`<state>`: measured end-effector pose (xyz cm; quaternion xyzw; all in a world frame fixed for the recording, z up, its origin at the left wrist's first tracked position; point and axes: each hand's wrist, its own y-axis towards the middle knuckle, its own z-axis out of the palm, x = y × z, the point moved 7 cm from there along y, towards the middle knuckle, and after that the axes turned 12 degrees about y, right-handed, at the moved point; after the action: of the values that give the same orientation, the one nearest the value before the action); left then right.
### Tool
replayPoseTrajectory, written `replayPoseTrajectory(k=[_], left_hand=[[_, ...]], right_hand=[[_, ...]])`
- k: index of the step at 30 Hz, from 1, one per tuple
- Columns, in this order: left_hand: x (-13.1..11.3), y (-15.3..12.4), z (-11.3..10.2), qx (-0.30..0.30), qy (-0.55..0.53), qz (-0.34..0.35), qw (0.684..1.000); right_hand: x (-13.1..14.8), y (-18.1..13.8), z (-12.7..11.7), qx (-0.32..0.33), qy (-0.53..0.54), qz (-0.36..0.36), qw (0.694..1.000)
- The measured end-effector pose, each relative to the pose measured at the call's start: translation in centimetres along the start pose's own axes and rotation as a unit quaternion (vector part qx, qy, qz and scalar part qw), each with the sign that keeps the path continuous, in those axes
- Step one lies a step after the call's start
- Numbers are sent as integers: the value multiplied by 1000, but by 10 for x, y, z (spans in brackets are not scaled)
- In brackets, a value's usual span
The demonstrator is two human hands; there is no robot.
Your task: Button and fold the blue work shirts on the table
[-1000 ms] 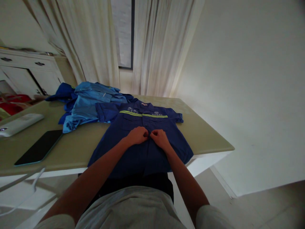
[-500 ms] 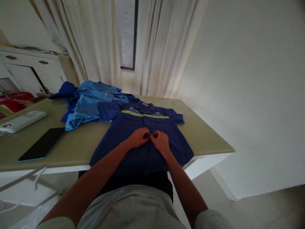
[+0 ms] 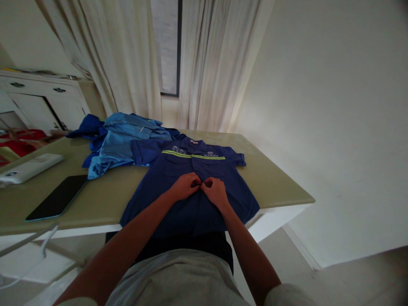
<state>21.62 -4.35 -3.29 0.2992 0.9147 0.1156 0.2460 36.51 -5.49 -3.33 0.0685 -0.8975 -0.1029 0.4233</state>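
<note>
A navy short-sleeved work shirt (image 3: 178, 168) lies front up on the table, its collar away from me and its hem hanging over the near edge. A yellow-green stripe crosses its chest, with pale print above. My left hand (image 3: 185, 187) pinches the shirt's front placket at mid-chest. Right beside it, fingertips almost touching, my right hand (image 3: 215, 191) pinches the same placket. Whatever small part of the placket sits between the fingertips is hidden.
A heap of light blue shirts (image 3: 127, 131) lies at the back left, touching the navy sleeve. Further left on the tabletop (image 3: 105, 204) are a black tablet-like slab (image 3: 57, 197) and a white device (image 3: 32, 168). A wall (image 3: 334, 127) stands on the right.
The view has tilted slightly, so the scene sits a little lower. Both hands keep their pinch at the same spot on the shirt, with hardly any movement.
</note>
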Motion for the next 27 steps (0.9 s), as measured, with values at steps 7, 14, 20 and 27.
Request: replayPoseTrajectory(k=[7,14,20,27], left_hand=[[-1,-1,1,-5,3,11,1000],[-6,-3,-1,-10,37,46,998],[-6,-3,-3,-3,40,27,999],[0,-2,0,-2,26,11,1000]], right_hand=[[-2,0,3,2,4,-24,1000],[3,-1,1,19,52,-51,997],[-2,2,1,13,120,-48,992],[-9,5,6,35,143,-50,988]])
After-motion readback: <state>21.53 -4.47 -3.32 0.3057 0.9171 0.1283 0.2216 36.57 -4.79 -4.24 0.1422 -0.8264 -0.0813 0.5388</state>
